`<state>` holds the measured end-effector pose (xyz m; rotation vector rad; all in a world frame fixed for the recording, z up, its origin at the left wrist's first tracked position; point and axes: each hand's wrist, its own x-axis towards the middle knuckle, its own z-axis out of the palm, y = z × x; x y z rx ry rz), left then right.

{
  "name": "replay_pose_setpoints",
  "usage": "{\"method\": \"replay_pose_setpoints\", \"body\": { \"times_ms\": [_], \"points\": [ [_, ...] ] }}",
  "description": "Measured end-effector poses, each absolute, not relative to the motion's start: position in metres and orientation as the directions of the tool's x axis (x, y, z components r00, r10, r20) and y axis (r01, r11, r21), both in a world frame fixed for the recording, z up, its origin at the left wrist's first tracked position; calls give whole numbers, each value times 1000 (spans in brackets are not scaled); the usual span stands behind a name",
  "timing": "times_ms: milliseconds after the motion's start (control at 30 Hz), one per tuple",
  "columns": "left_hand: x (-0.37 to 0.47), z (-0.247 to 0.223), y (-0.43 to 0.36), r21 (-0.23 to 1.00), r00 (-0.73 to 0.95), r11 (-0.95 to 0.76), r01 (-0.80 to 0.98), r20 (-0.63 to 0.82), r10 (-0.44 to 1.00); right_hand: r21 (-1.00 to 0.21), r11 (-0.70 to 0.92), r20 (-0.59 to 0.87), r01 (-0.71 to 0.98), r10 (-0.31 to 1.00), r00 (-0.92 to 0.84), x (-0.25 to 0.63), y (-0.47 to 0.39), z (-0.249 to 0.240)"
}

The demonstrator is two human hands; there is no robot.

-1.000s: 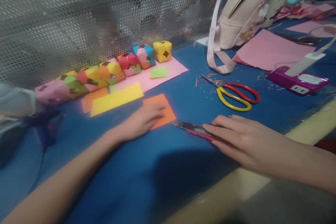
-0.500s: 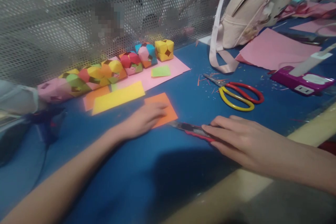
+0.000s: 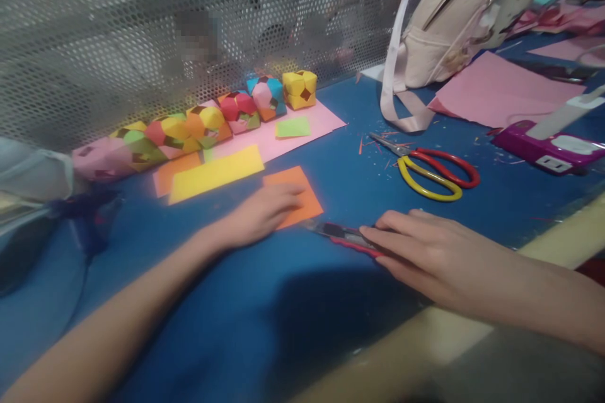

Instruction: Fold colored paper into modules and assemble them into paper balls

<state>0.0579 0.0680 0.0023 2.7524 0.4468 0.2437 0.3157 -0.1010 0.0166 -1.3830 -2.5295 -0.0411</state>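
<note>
On the blue table, my left hand (image 3: 258, 215) lies over an orange paper (image 3: 309, 201), its fingers extended and resting on the sheet. My right hand (image 3: 425, 252) grips a utility knife (image 3: 347, 236) with a red and black body. The knife points left, its blade tip at the lower edge of the orange paper. Just left of that sheet lies a yellow paper strip (image 3: 217, 174). A small green paper (image 3: 293, 128) rests on a pink sheet (image 3: 326, 118) farther back.
Folded paper balls (image 3: 206, 127) line the mesh panel. Scissors (image 3: 432, 174) lie among scraps. A beige bag (image 3: 428, 50), pink paper (image 3: 501, 89) and a purple power strip (image 3: 543, 146) occupy the right. A blue glue gun (image 3: 89, 211) stands left.
The knife tip has shifted slightly left along the lower edge of the orange paper. My left hand stays on the sheet. The whole view has shifted a little.
</note>
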Motion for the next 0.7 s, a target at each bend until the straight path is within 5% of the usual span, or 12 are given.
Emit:
{"method": "replay_pose_setpoints", "body": {
  "times_ms": [700],
  "points": [
    [59,2,67,350,937,-900,258,135,321,-100,569,222,816,813,-539,305,-96,15]
  ]
}}
